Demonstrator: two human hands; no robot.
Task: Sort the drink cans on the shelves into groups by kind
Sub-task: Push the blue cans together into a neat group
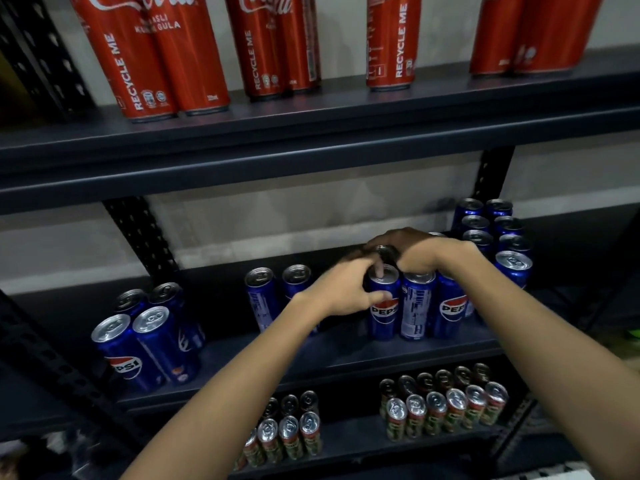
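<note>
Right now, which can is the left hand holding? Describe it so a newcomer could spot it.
Find the dark metal middle shelf, below the tall red cola cans. In its front row of three blue Pepsi cans, take the leftmost blue Pepsi can. Only this one has the left hand wrapped around it, logo facing out.

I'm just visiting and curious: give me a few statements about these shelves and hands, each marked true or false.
1. The red cans stand on the top shelf. True.
2. The left hand grips a blue can. True.
3. The right hand hangs idle at the person's side. False: it rests on the tops of the blue cans.
4. The bottom shelf holds only blue cans. False: red-and-green cans stand there.
</note>
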